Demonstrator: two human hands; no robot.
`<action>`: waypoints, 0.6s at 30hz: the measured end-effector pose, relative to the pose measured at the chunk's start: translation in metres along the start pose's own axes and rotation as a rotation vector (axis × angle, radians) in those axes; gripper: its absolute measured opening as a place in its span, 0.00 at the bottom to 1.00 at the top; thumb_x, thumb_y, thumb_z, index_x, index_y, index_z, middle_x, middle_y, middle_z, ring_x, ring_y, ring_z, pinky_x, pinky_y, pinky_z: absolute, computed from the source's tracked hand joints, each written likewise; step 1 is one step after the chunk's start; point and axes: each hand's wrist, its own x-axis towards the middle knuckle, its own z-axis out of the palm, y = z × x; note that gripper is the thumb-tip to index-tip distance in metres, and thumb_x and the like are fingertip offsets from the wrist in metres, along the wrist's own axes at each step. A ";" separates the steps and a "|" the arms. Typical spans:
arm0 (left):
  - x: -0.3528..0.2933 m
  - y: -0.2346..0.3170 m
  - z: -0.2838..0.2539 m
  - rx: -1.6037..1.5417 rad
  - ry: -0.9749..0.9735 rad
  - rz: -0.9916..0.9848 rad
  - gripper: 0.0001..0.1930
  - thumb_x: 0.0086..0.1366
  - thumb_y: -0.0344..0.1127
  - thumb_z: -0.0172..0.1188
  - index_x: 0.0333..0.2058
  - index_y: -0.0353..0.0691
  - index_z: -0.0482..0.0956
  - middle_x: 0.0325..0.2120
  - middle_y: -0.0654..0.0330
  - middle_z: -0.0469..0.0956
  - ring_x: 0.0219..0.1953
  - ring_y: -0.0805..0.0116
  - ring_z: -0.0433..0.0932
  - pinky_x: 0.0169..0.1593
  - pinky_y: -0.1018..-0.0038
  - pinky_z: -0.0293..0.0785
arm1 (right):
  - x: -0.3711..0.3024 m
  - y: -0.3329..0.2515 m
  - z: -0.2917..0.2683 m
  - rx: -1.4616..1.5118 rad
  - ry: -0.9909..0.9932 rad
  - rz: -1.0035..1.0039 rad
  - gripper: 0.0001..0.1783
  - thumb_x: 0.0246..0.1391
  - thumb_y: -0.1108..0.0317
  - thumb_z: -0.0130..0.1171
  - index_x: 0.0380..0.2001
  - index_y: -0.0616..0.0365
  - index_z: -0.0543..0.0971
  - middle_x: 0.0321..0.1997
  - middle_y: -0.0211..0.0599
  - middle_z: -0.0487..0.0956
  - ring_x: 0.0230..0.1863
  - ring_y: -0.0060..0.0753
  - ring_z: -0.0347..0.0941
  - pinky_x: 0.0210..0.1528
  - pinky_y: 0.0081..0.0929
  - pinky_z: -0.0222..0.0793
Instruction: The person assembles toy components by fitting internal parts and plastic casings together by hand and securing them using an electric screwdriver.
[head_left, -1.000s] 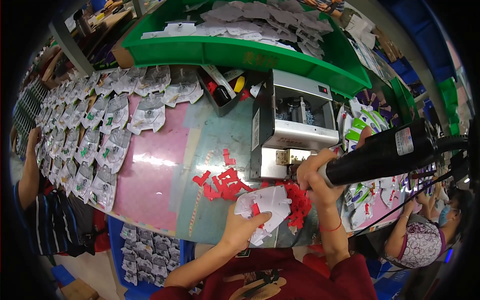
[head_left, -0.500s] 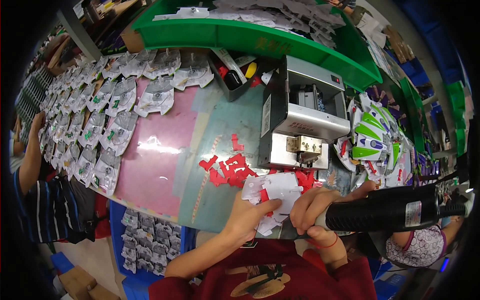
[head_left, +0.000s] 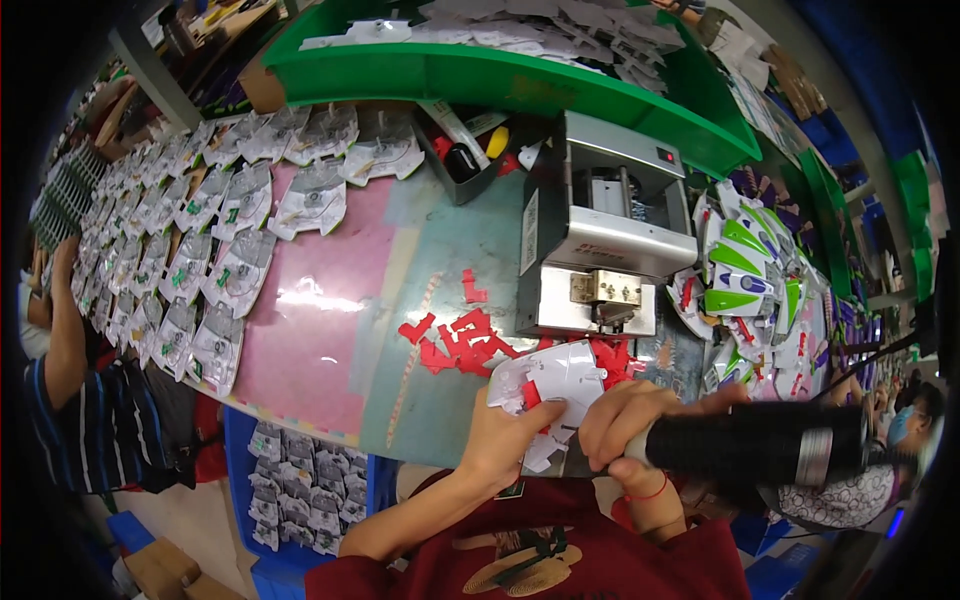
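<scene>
My left hand (head_left: pixel 503 432) is closed on the edge of a white plastic shell (head_left: pixel 572 374), thumb on top, just above the near table edge. A small red plastic piece (head_left: pixel 530 394) lies in the shell beside that thumb. My right hand (head_left: pixel 628 424) wraps round the front end of a black electric screwdriver (head_left: pixel 745 446), which lies sideways with its back end to the right. Its tip is hidden by my fingers next to the shell. Loose red pieces (head_left: pixel 465 342) are heaped on the table beyond my left hand.
A silver-grey machine (head_left: pixel 622 238) stands beyond my hands. Behind it is a green bin (head_left: pixel 480 78) of white parts. Rows of shells (head_left: pixel 240 195) cover the left, near another person's arm (head_left: pixel 66 335). Green-and-white shells (head_left: pixel 745 265) pile up at right. A blue crate (head_left: pixel 238 470) sits below.
The screwdriver's back end has swung slightly downward and looks blurred. The shell has shifted a little in my left hand. Both hands keep their grip.
</scene>
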 end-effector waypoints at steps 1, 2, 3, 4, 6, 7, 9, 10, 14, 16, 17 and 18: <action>0.002 -0.004 -0.001 -0.008 -0.024 -0.021 0.21 0.45 0.19 0.60 0.40 0.34 0.69 0.33 0.58 0.74 0.35 0.69 0.74 0.39 0.74 0.71 | -0.005 -0.001 0.002 -0.012 0.007 -0.009 0.26 0.41 0.78 0.59 0.46 0.45 0.69 0.17 0.36 0.72 0.17 0.32 0.70 0.22 0.26 0.68; 0.003 -0.006 -0.001 -0.015 -0.049 -0.042 0.21 0.45 0.19 0.60 0.41 0.34 0.68 0.34 0.58 0.74 0.35 0.69 0.74 0.40 0.75 0.71 | -0.014 -0.002 0.007 0.093 0.240 -0.022 0.20 0.42 0.76 0.59 0.41 0.52 0.70 0.17 0.36 0.71 0.16 0.32 0.69 0.21 0.26 0.67; 0.002 -0.007 -0.001 -0.005 -0.062 -0.043 0.21 0.45 0.19 0.60 0.41 0.34 0.68 0.34 0.58 0.74 0.35 0.69 0.74 0.40 0.75 0.71 | -0.019 -0.002 0.009 0.200 0.471 -0.039 0.14 0.43 0.74 0.59 0.35 0.59 0.70 0.17 0.36 0.70 0.15 0.31 0.67 0.20 0.25 0.66; -0.001 -0.006 0.000 -0.009 -0.078 -0.035 0.21 0.46 0.19 0.58 0.42 0.32 0.69 0.34 0.57 0.74 0.34 0.70 0.75 0.38 0.76 0.71 | -0.020 -0.008 0.003 0.135 0.518 -0.051 0.10 0.44 0.72 0.58 0.26 0.64 0.68 0.17 0.36 0.69 0.12 0.29 0.64 0.18 0.23 0.63; -0.004 -0.005 -0.004 -0.004 -0.103 -0.021 0.20 0.47 0.19 0.57 0.43 0.31 0.69 0.34 0.57 0.75 0.34 0.71 0.75 0.37 0.78 0.71 | -0.027 -0.019 -0.017 -0.013 0.673 -0.002 0.10 0.44 0.71 0.57 0.23 0.64 0.66 0.17 0.35 0.68 0.12 0.26 0.62 0.17 0.21 0.61; -0.004 -0.003 -0.007 -0.013 -0.123 -0.029 0.22 0.47 0.19 0.57 0.45 0.31 0.68 0.35 0.57 0.74 0.35 0.71 0.74 0.39 0.78 0.71 | -0.030 -0.027 -0.026 -0.129 0.742 0.041 0.11 0.45 0.70 0.57 0.24 0.64 0.66 0.16 0.35 0.68 0.12 0.25 0.62 0.17 0.21 0.61; -0.006 0.000 -0.009 -0.010 -0.158 -0.034 0.25 0.46 0.19 0.56 0.47 0.31 0.67 0.36 0.56 0.74 0.36 0.71 0.74 0.40 0.77 0.71 | -0.051 -0.030 -0.055 -0.203 0.811 0.126 0.11 0.46 0.71 0.55 0.27 0.64 0.65 0.18 0.36 0.69 0.14 0.25 0.63 0.18 0.21 0.62; -0.008 0.003 -0.007 -0.021 -0.215 -0.058 0.26 0.46 0.19 0.55 0.48 0.31 0.66 0.37 0.56 0.74 0.38 0.70 0.74 0.42 0.76 0.70 | -0.063 -0.027 -0.067 -0.274 0.881 0.227 0.11 0.47 0.71 0.54 0.30 0.64 0.64 0.20 0.36 0.69 0.15 0.25 0.64 0.18 0.22 0.63; -0.010 -0.003 -0.008 0.087 -0.382 0.032 0.28 0.45 0.19 0.53 0.50 0.31 0.65 0.41 0.55 0.72 0.42 0.69 0.72 0.46 0.74 0.67 | -0.080 -0.009 -0.087 -0.324 0.976 0.230 0.14 0.53 0.70 0.48 0.42 0.58 0.60 0.30 0.39 0.71 0.21 0.26 0.68 0.20 0.23 0.66; -0.011 0.000 -0.010 0.256 -0.486 0.139 0.27 0.46 0.20 0.53 0.50 0.31 0.66 0.43 0.52 0.71 0.45 0.70 0.70 0.49 0.74 0.64 | -0.084 -0.014 -0.087 -0.575 0.921 0.317 0.22 0.53 0.70 0.48 0.51 0.60 0.58 0.43 0.42 0.70 0.36 0.31 0.70 0.37 0.26 0.67; -0.011 0.004 -0.004 0.269 -0.504 0.139 0.27 0.46 0.20 0.53 0.50 0.31 0.66 0.43 0.52 0.71 0.45 0.70 0.70 0.49 0.74 0.64 | -0.087 -0.014 -0.089 -0.787 0.898 0.290 0.26 0.53 0.70 0.47 0.55 0.60 0.56 0.47 0.43 0.68 0.42 0.33 0.69 0.44 0.28 0.64; -0.013 0.010 0.002 0.382 -0.551 0.231 0.27 0.46 0.20 0.53 0.50 0.32 0.66 0.45 0.49 0.70 0.47 0.68 0.68 0.51 0.73 0.63 | -0.074 -0.023 -0.080 -1.111 0.860 0.183 0.30 0.53 0.69 0.47 0.58 0.62 0.51 0.52 0.43 0.65 0.49 0.32 0.65 0.52 0.27 0.56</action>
